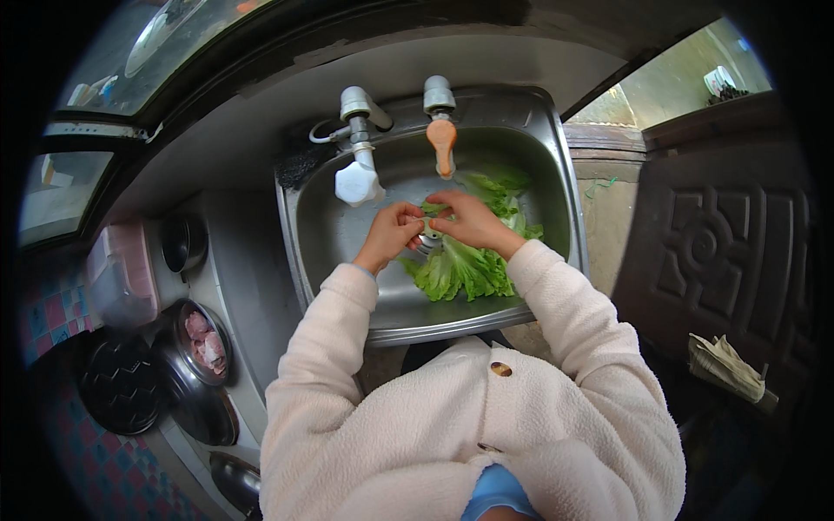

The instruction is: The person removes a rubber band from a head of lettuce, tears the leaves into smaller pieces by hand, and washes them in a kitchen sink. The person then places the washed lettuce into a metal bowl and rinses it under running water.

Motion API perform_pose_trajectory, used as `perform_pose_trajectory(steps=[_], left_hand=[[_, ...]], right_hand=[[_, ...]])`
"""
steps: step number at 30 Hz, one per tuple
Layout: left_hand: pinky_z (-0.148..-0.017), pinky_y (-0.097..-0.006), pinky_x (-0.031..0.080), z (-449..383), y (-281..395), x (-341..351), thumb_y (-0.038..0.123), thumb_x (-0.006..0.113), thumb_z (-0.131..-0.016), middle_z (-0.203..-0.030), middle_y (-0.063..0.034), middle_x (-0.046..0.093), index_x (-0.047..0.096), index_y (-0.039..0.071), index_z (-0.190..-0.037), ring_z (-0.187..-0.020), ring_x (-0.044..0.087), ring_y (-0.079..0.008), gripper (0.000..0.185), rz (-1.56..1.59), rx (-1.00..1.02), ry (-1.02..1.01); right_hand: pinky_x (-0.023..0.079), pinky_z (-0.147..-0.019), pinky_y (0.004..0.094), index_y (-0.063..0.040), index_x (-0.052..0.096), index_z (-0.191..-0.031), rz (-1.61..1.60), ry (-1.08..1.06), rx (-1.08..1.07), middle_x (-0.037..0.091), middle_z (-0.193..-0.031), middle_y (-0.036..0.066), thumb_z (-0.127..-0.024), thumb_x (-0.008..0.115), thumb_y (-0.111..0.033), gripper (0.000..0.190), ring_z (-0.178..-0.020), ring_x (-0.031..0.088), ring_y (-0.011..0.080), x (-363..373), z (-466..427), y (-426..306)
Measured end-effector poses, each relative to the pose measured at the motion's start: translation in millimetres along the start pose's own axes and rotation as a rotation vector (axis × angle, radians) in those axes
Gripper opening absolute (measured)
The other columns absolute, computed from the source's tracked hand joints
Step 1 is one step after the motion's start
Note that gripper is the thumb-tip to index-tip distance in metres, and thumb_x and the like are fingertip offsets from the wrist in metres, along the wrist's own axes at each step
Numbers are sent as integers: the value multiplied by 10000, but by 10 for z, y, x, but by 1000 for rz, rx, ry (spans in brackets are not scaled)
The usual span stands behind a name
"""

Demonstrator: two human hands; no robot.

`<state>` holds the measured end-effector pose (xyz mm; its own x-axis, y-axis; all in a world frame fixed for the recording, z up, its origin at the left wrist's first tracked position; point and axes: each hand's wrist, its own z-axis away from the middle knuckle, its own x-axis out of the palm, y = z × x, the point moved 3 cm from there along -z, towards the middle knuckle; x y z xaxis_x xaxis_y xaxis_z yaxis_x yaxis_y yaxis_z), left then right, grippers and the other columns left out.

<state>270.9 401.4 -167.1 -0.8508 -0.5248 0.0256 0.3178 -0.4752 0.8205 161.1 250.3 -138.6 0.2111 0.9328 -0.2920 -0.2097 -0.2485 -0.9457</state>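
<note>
Both my hands meet over the drain of a stainless steel sink [397, 306]. My left hand [393, 233] and my right hand [470, 220] pinch a small pale green piece of lettuce [430, 228] between their fingertips. Loose green lettuce leaves [462, 270] lie in the basin below and to the right of my hands, and more leaves [498, 192] lie towards the back right. The drain is partly hidden by my fingers.
Above the basin reach a tap with an orange handle [442, 140] and a tap with a white knob [357, 183]. On the left counter stand a metal bowl of raw meat [207, 345], a dark pot [184, 242] and a pink plastic container [124, 273]. A brown panelled door [723, 247] is at right.
</note>
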Motion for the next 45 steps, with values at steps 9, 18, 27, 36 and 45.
perform_pose_trajectory(steps=[9,18,27,36,45], left_hand=[[-559,-218,528,630,310,144,70,590,-951,-848,-90,670,613,-57,-1060,-655,651,-118,169,233,126,65],[-489,-210,466,682,388,288,75,604,-943,-753,-46,639,618,-16,-990,-572,574,-76,104,182,87,-19],[-469,-234,406,1626,562,-736,139,662,-905,-673,-8,613,691,-11,-858,-542,525,-73,160,-217,-73,144],[-618,-464,491,2637,284,-1013,237,670,-869,-717,-183,655,703,9,-760,-694,630,-393,255,-1276,-260,72],[-770,-496,492,1207,296,-275,355,515,-969,-936,-238,680,689,-3,-956,-869,631,-435,398,-950,47,-64]], right_hand=[[522,-600,216,-27,630,-969,-548,-253,350,631,-800,-9,-870,731,-176,205,-662,594,62,78,270,-232],[441,-530,225,-27,624,-862,-363,-199,157,571,-717,-23,-861,674,-96,85,-630,524,48,1,419,-291],[462,-533,216,-74,685,-985,-136,521,260,630,-800,-27,-913,661,-191,139,-688,559,47,-1871,1246,51],[540,-750,352,5,615,-1190,638,669,194,690,-1015,164,-908,674,-202,354,-872,680,250,-2238,1279,187],[534,-842,475,10,600,-1131,849,-132,328,634,-1069,268,-793,728,-273,459,-989,643,408,-704,342,76]])
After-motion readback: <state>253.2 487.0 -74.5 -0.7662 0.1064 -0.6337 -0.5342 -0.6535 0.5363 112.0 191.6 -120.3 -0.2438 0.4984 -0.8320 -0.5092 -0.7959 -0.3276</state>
